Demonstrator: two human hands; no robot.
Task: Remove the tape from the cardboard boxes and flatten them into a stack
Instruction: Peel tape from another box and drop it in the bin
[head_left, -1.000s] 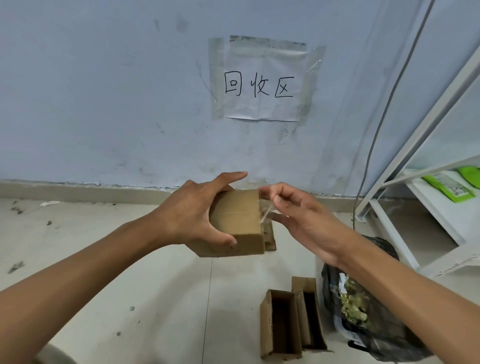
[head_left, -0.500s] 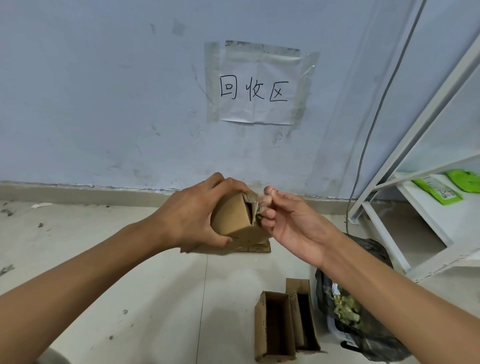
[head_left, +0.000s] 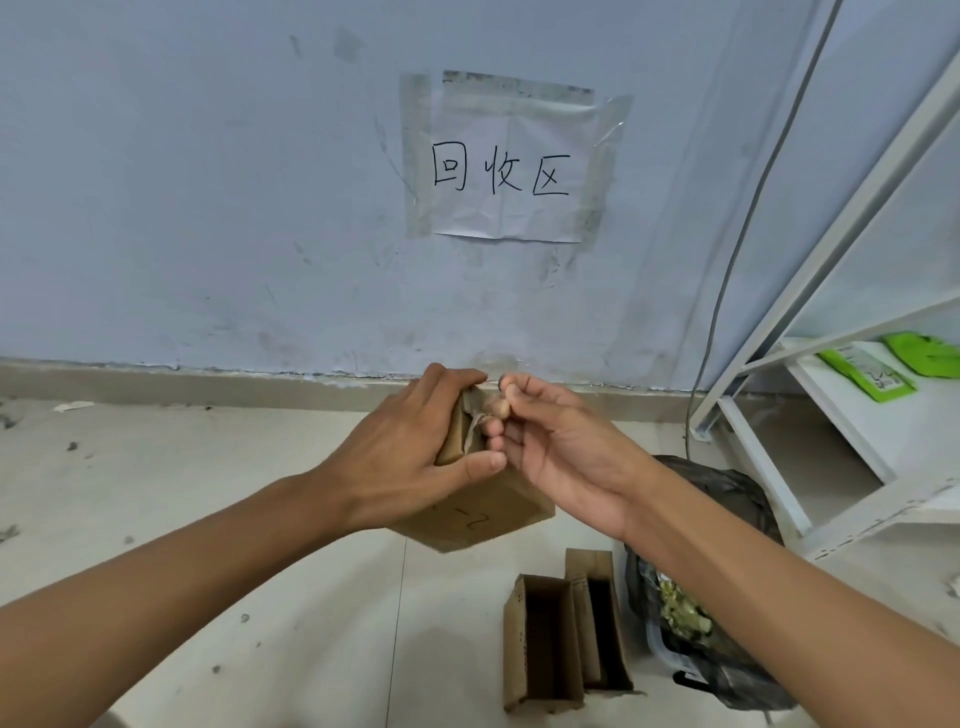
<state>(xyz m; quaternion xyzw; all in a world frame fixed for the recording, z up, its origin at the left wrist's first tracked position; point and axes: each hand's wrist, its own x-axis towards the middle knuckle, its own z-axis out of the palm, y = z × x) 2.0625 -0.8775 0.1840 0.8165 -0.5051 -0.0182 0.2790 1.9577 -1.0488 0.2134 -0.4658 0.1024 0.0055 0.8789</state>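
I hold a small brown cardboard box (head_left: 478, 514) in the air above the tiled floor, tilted so one end points up. My left hand (head_left: 415, 452) wraps around its upper part from the left. My right hand (head_left: 561, 447) pinches a strip of clear tape (head_left: 480, 410) at the box's top end between thumb and fingers. Two open cardboard boxes (head_left: 566, 634) lie side by side on the floor lower right. Whether flattened boxes lie behind the held box is hidden.
A black rubbish bag (head_left: 711, 597) with scraps sits right of the floor boxes. A white metal shelf (head_left: 831, 415) with green packets stands at the right. A paper sign (head_left: 504, 166) is taped to the blue wall ahead; a cable runs down the wall.
The box has turned from lying level in my left hand to end-up and tilted. My right hand has moved in close to its top end, still pinching the tape.
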